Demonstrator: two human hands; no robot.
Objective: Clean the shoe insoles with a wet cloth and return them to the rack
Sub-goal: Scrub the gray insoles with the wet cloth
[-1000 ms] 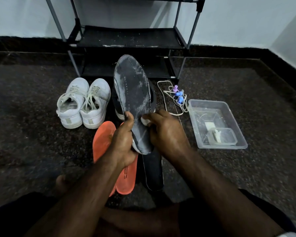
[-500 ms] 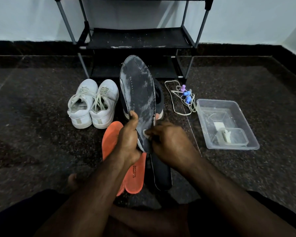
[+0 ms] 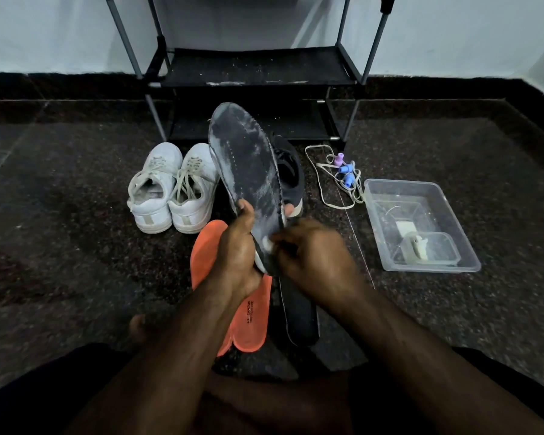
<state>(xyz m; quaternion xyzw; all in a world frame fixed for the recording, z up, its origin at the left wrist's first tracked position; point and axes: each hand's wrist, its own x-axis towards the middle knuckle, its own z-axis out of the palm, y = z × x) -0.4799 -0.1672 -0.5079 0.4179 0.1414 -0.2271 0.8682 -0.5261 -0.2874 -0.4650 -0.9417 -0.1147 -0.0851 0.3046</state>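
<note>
The left hand (image 3: 237,249) clamps the heel of the dark grey, white-smeared insole (image 3: 245,171), tilting it up for wiping, while the right hand (image 3: 308,252) pinches a small white cloth (image 3: 268,244) (mostly hidden) against it, above the flat orange insoles (image 3: 248,321).

Occlusions, crops and blur, head view.

Right hand (image 3: 308,255) motion-blurred; its fingertips and the small white cloth (image 3: 268,245) it presses on the grey insole (image 3: 245,174) cannot be resolved. Insole heel hidden between both hands; left hand (image 3: 237,249) covers part of the orange insoles (image 3: 248,321). Black shoe (image 3: 291,180) mostly behind the raised insole. Dark insole (image 3: 299,318) on the floor partly under the right forearm. Rack (image 3: 255,67) cut off at top edge. Contents of clear tub (image 3: 421,224) indistinct.
</note>
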